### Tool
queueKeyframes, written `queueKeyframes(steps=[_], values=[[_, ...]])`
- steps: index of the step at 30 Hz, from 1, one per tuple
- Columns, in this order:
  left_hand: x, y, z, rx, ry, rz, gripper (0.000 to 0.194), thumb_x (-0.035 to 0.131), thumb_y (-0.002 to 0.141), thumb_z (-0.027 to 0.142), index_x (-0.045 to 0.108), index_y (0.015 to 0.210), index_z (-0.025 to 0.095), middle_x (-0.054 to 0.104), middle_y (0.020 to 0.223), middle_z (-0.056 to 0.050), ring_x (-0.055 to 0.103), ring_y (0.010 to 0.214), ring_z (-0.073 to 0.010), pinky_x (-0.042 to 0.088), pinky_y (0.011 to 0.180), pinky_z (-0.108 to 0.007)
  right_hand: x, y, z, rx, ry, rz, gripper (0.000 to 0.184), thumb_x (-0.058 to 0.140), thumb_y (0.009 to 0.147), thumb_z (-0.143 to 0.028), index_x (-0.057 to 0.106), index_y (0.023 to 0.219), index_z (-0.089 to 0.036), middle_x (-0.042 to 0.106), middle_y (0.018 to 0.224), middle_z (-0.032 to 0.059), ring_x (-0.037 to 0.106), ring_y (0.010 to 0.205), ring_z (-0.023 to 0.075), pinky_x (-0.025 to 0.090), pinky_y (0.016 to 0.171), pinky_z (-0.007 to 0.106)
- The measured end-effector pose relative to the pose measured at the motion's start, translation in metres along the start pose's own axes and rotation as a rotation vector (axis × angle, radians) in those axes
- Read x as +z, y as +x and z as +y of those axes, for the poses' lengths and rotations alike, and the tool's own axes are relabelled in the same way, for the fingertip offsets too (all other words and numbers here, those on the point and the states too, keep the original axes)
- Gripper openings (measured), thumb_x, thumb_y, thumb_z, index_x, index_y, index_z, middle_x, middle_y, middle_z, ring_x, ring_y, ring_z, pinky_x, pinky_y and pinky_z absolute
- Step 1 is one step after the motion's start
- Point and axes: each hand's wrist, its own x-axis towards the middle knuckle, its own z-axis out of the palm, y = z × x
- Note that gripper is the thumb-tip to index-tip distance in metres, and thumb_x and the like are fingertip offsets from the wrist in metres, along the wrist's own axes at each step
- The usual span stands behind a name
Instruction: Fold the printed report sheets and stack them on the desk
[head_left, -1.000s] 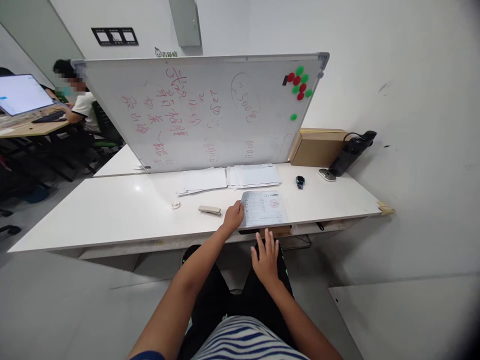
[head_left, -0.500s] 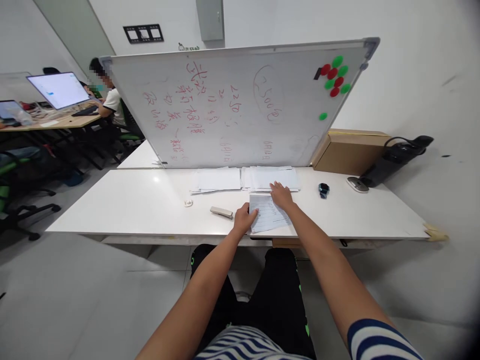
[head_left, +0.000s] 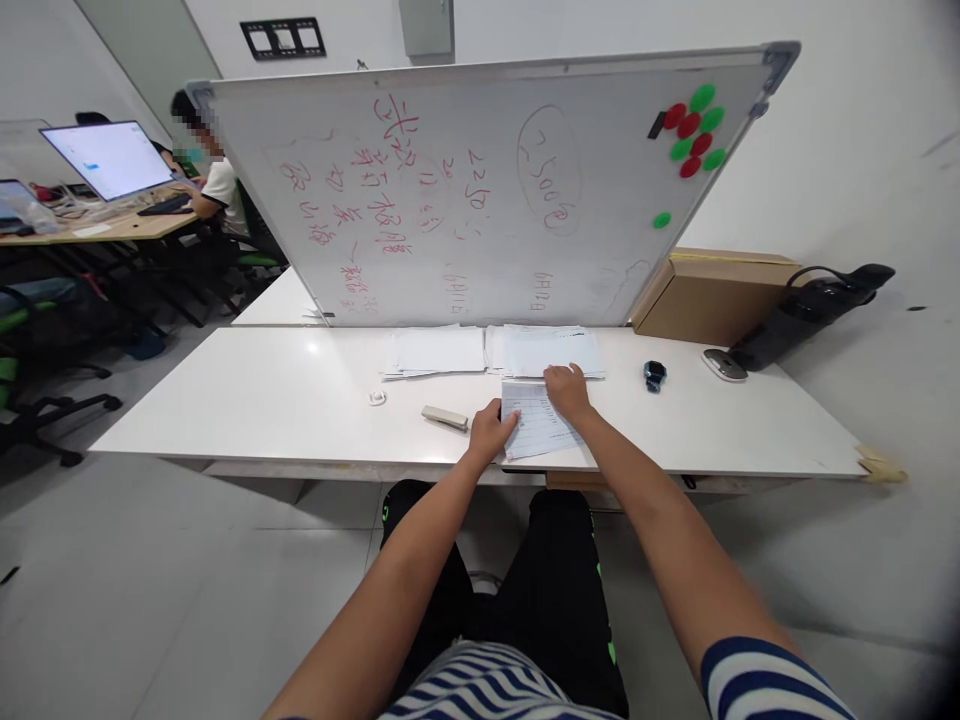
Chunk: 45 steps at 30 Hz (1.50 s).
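Printed sheets of paper [head_left: 541,425] lie near the front edge of the white desk, slightly askew. My left hand [head_left: 491,432] grips their left side, thumb on top and fingers beneath or behind. At their upper right edge, my right hand [head_left: 568,390] rests with curled fingers, next to the right stack of papers [head_left: 551,350]; what its fingertips hold is hard to make out. Another paper stack [head_left: 439,352] lies to the left of that one. A pale stapler [head_left: 445,417] sits just left of my left hand.
A whiteboard [head_left: 480,200] with red writing and magnets stands behind the papers. To the right are a watch [head_left: 654,376], a mouse [head_left: 724,365], a black bottle [head_left: 814,315] and a cardboard box [head_left: 716,295]. A small white object [head_left: 377,398] lies left. Another person [head_left: 217,190] sits far left.
My right hand's fingers have curled in from a flatter, stretched pose over the right stack's edge. My left hand keeps its hold on the sheets. The view has shifted slightly.
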Motion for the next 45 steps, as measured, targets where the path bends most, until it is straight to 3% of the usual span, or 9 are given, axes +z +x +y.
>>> queueKeyframes(steps=[5,11,15,25,28,32,35,40,45], values=[[0.0,0.0,0.0,0.004,0.038,0.02,0.024,0.048,0.088,0.043,0.06,0.092,0.022,0.067,0.081,-0.003,0.059,0.075,-0.0181,0.039,0.063,-0.027,-0.007,0.009,0.001,-0.102,-0.011,-0.051,0.045,0.034,0.087,-0.004,0.05,0.128,-0.009,0.049,0.137,0.0165,0.048,0.122,0.0276,0.029,0.103,0.046],[0.003,0.0,-0.001,0.021,0.077,0.077,0.04,0.033,0.093,0.047,0.054,0.072,0.022,0.06,0.067,-0.001,0.053,0.065,-0.0156,0.033,0.058,-0.026,-0.011,0.025,0.002,-0.079,-0.027,-0.162,0.038,0.037,0.08,0.001,0.064,0.106,-0.006,0.068,0.101,0.0176,0.061,0.089,0.0242,0.038,0.087,0.036],[0.003,0.001,-0.002,0.033,0.083,0.093,0.04,0.033,0.093,0.047,0.051,0.069,0.021,0.057,0.064,0.0,0.051,0.063,-0.0151,0.032,0.057,-0.026,-0.013,0.029,-0.001,-0.043,-0.03,-0.179,0.032,0.042,0.075,0.001,0.067,0.092,-0.007,0.068,0.082,0.0158,0.059,0.075,0.0228,0.038,0.076,0.033],[0.004,0.001,-0.003,0.016,0.048,0.089,0.039,0.035,0.093,0.047,0.052,0.069,0.021,0.056,0.064,0.0,0.05,0.063,-0.0154,0.03,0.057,-0.027,-0.034,0.029,0.005,0.014,0.021,-0.225,0.026,0.043,0.09,-0.019,0.067,0.099,-0.016,0.071,0.088,0.0106,0.063,0.08,0.0209,0.04,0.07,0.028],[0.003,0.001,-0.002,-0.001,0.027,0.084,0.039,0.035,0.092,0.048,0.051,0.069,0.021,0.055,0.063,0.0,0.05,0.063,-0.0151,0.03,0.057,-0.026,-0.046,0.026,0.007,0.029,0.027,-0.14,0.031,0.04,0.09,-0.016,0.063,0.111,-0.015,0.071,0.091,0.0104,0.064,0.079,0.0199,0.042,0.068,0.027],[0.002,0.0,0.0,0.003,-0.018,0.111,0.041,0.032,0.093,0.047,0.049,0.066,0.02,0.053,0.061,0.0,0.046,0.061,-0.0141,0.029,0.057,-0.025,-0.062,0.004,0.003,-0.01,0.039,0.238,0.037,0.034,0.093,-0.013,0.059,0.121,-0.01,0.071,0.102,0.0129,0.066,0.083,0.0191,0.048,0.068,0.027],[0.003,0.0,-0.001,0.005,-0.074,0.126,0.042,0.031,0.093,0.046,0.048,0.065,0.02,0.053,0.062,0.001,0.046,0.062,-0.0138,0.029,0.057,-0.025,-0.071,-0.03,-0.01,-0.1,0.051,0.385,0.035,0.038,0.095,-0.016,0.059,0.121,-0.008,0.071,0.102,0.0139,0.067,0.085,0.0191,0.052,0.071,0.027],[0.003,0.002,-0.003,-0.016,-0.175,0.153,0.038,0.031,0.094,0.041,0.047,0.066,0.02,0.053,0.065,0.0,0.048,0.065,-0.0141,0.032,0.06,-0.025,-0.071,-0.089,-0.042,-0.239,0.149,0.391,0.036,0.041,0.093,-0.011,0.056,0.126,-0.011,0.068,0.112,0.0128,0.066,0.101,0.0197,0.054,0.087,0.03],[0.003,0.003,-0.003,-0.039,-0.249,0.166,0.037,0.031,0.093,0.039,0.048,0.068,0.02,0.057,0.07,-0.001,0.049,0.068,-0.0145,0.034,0.064,-0.026,-0.059,-0.118,-0.066,-0.223,0.228,0.357,0.04,0.038,0.092,-0.008,0.056,0.128,-0.013,0.065,0.119,0.0107,0.063,0.109,0.0182,0.053,0.09,0.028]])
